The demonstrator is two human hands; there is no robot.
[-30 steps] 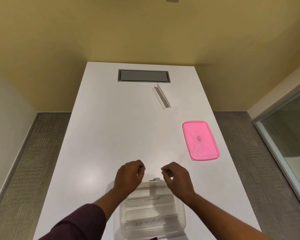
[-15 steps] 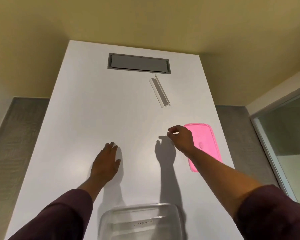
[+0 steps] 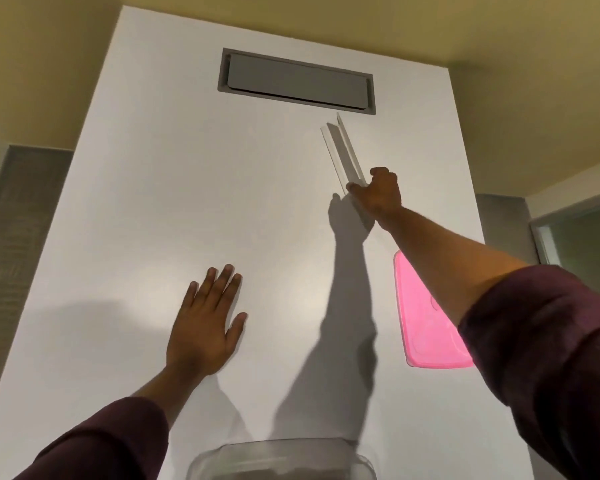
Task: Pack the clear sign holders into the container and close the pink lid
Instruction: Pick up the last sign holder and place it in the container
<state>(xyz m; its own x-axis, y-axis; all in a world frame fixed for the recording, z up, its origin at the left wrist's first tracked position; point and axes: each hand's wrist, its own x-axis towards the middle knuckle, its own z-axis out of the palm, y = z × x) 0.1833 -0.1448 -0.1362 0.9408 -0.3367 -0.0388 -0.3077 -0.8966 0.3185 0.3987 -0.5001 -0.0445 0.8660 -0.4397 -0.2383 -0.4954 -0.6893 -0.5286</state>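
Note:
A clear sign holder (image 3: 342, 152) lies far out on the white table (image 3: 174, 188). My right hand (image 3: 378, 194) is stretched out to its near end, thumb and fingers closed on that end. My left hand (image 3: 207, 322) rests flat on the table, fingers spread, holding nothing. The clear container (image 3: 281, 460) shows only its far rim at the bottom edge; its contents are hard to make out. The pink lid (image 3: 426, 320) lies on the table to the right, partly hidden by my right forearm.
A grey recessed cable hatch (image 3: 297, 81) sits in the table at the far end, just beyond the sign holder. Yellow walls surround the table, with grey carpet on both sides and a glass panel (image 3: 582, 233) at the right.
Both hands left the container. My right hand reached forward past the pink lid to the far sign holder and closed on its near end. My left hand settled flat on the table. The view moved forward.

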